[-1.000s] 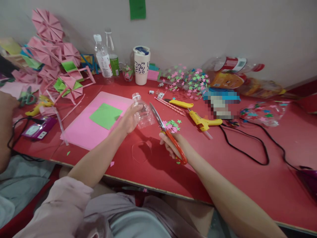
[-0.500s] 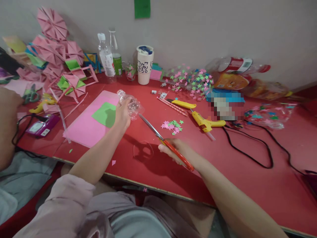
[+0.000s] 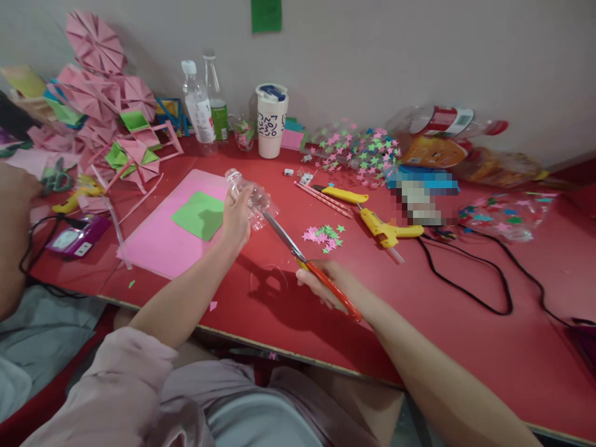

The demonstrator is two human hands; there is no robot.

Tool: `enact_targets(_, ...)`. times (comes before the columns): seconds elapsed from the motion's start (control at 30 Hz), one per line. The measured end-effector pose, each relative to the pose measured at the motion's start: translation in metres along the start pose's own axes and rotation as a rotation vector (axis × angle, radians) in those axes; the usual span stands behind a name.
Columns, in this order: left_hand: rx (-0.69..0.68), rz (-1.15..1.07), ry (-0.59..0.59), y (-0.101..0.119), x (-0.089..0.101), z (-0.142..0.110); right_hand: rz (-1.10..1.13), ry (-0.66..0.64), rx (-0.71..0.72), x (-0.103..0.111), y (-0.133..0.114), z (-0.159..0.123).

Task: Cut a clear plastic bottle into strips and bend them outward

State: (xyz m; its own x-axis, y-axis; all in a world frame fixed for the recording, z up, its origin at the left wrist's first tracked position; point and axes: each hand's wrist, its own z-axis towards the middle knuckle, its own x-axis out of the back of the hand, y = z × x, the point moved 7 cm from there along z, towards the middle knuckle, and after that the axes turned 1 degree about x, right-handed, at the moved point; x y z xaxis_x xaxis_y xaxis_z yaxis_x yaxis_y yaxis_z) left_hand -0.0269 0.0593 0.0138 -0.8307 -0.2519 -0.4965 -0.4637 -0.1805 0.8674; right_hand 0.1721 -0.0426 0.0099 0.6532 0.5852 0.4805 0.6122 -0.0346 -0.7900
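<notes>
1. Head view: my left hand is clamped round a clear plastic bottle piece, its neck towards ten o'clock, its wide end towards four.
2. Here's my right hand, fingers closed on the orange-handled scissors, blades pointing to ten o'clock, tips at the bottle piece's wide end; touching or not, I can't tell!
3. At twelve from that hand, a scatter of pink and green stars; towards two, the yellow glue gun.
4. Nine o'clock from my left hand, a green square lies on pink paper.
</notes>
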Motion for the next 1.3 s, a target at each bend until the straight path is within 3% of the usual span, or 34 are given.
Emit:
enact_targets(0.43, -0.032, -0.033, 0.002, -0.003, -0.003, -0.002, 0.021, 0.008, -0.064, -0.003, -0.005, -0.003)
enact_targets(0.67, -0.093, -0.034, -0.012, -0.005, 0.002, 0.005, 0.157, 0.063, -0.111, -0.005, -0.007, -0.005)
enact_targets(0.93, -0.124, -0.006, -0.037, -0.004, 0.001, 0.008, 0.094, 0.163, -0.19, -0.003, 0.007, -0.005)
enact_targets(1.17, -0.21, 0.052, -0.048, 0.002, 0.0, 0.007, 0.043, 0.089, -0.047, -0.006, -0.003, -0.002)
enact_targets(1.3, -0.232, 0.054, -0.067, 0.001, -0.002, 0.006, 0.072, 0.093, -0.038, -0.007, -0.006, -0.003)
